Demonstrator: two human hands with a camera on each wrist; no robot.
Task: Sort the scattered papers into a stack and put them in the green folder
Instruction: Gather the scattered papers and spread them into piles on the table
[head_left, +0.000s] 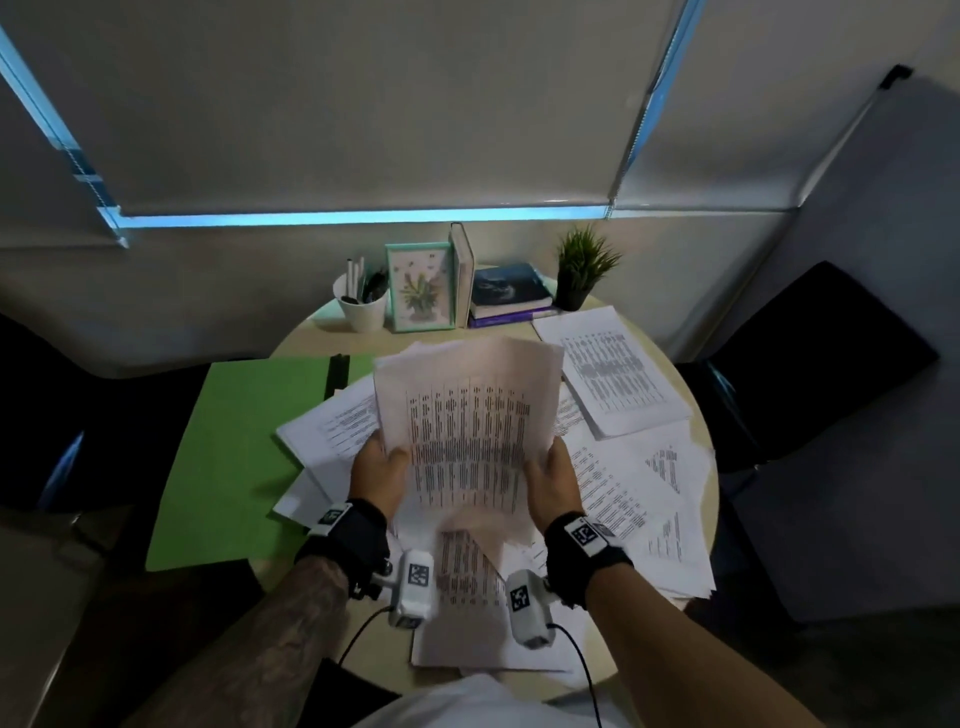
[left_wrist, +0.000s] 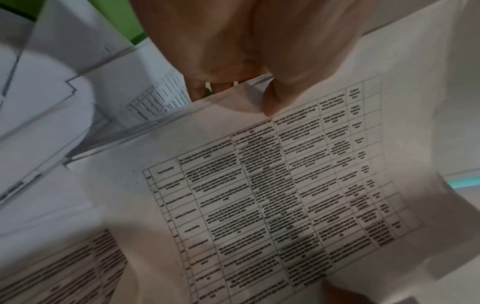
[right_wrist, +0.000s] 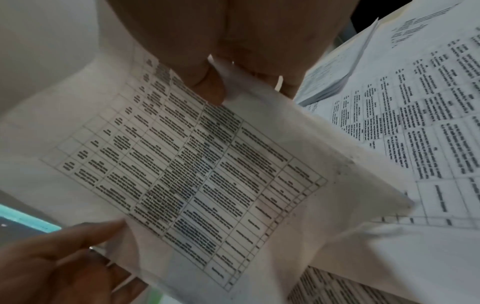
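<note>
A bundle of printed sheets (head_left: 467, 415) is held up above the round table, its table-print side facing me. My left hand (head_left: 382, 462) pinches its left edge, thumb on the front; in the left wrist view the thumb (left_wrist: 275, 98) presses the top sheet (left_wrist: 272, 195). My right hand (head_left: 550, 475) pinches the right edge, and the right wrist view shows its thumb (right_wrist: 211, 86) on the same sheet (right_wrist: 194, 174). The open green folder (head_left: 239, 447) lies flat at the table's left. More loose papers (head_left: 639, 499) lie spread under and right of the bundle.
A separate paper pile (head_left: 618, 374) sits at the back right. Along the far edge stand a white pen cup (head_left: 362, 306), a framed picture (head_left: 421, 288), books (head_left: 511, 293) and a small potted plant (head_left: 584, 270). Dark chairs flank the table (head_left: 296, 338).
</note>
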